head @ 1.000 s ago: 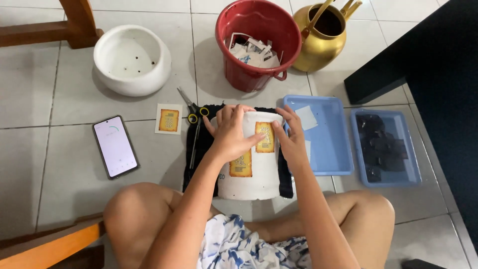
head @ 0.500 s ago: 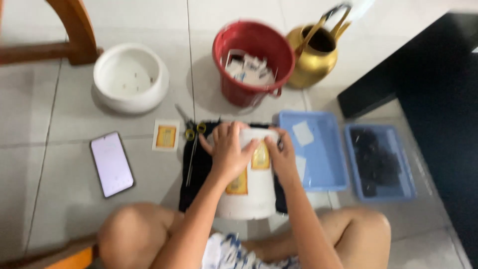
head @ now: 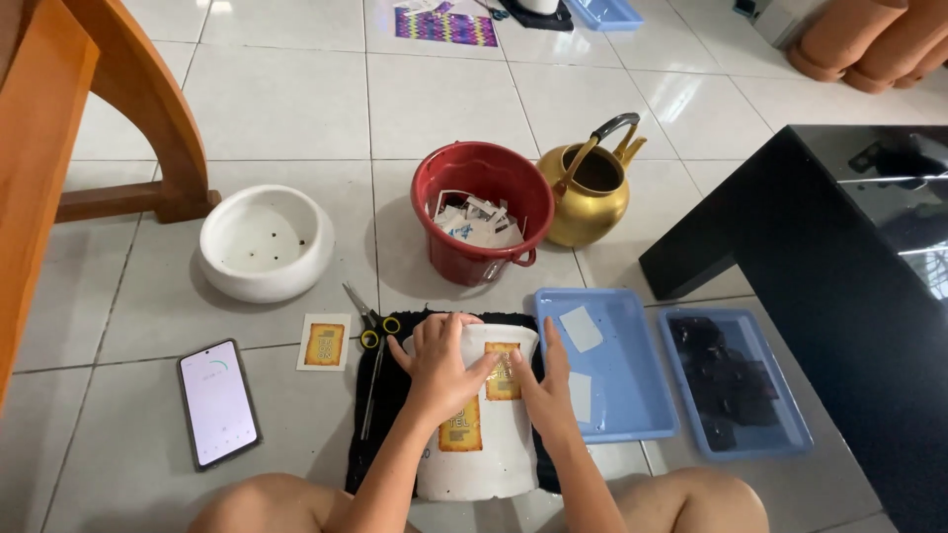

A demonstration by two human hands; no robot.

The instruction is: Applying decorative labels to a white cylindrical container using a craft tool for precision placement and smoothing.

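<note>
Both forearms are bare from elbow to wrist, with no sleeves in view. The left hand (head: 441,367) and the right hand (head: 546,393) wear no gloves, and no rings, watch or bracelet can be made out. Fingernails look short and plain. Both knees at the bottom edge are bare too.

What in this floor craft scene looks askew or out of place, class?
The white pot lies on its side on the black mat, under both hands, left hand and right hand. One yellow sticker sits apart on the tiles.
</note>
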